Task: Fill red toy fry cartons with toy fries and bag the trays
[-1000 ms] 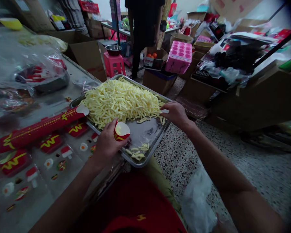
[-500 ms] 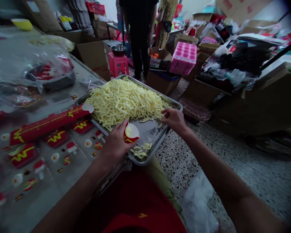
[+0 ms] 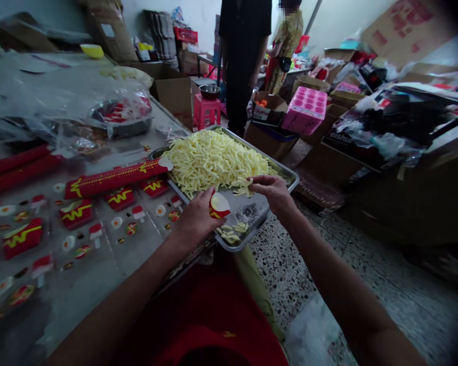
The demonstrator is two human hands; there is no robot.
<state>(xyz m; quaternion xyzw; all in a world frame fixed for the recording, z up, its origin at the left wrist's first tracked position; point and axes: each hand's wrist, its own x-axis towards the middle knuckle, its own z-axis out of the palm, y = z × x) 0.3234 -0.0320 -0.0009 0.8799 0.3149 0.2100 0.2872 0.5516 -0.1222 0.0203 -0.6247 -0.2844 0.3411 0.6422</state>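
My left hand (image 3: 193,216) is closed round a small red fry carton (image 3: 220,203) with a pale inside, its mouth tilted toward me. Between the thumb and fingers of my right hand (image 3: 275,194) is a small bunch of pale yellow fry-shaped sticks (image 3: 243,187), just over the tray. The metal tray (image 3: 234,248) carries a big heap of the same sticks (image 3: 217,160) on its far side. A few loose sticks (image 3: 232,233) lie in its near corner, beside the carton.
On the table at left lie a long stack of nested red cartons (image 3: 114,180), filled red packs (image 3: 76,213) and small food-shaped pieces in clear plastic. Behind the tray are a pink stool (image 3: 207,112), a pink box (image 3: 305,111) and cardboard boxes. Two people stand farther back.
My right hand has drawn back slightly from the heap and now holds several sticks at its fingertips. The left hand still grips the carton. The whole view has shifted, bringing more table into sight.
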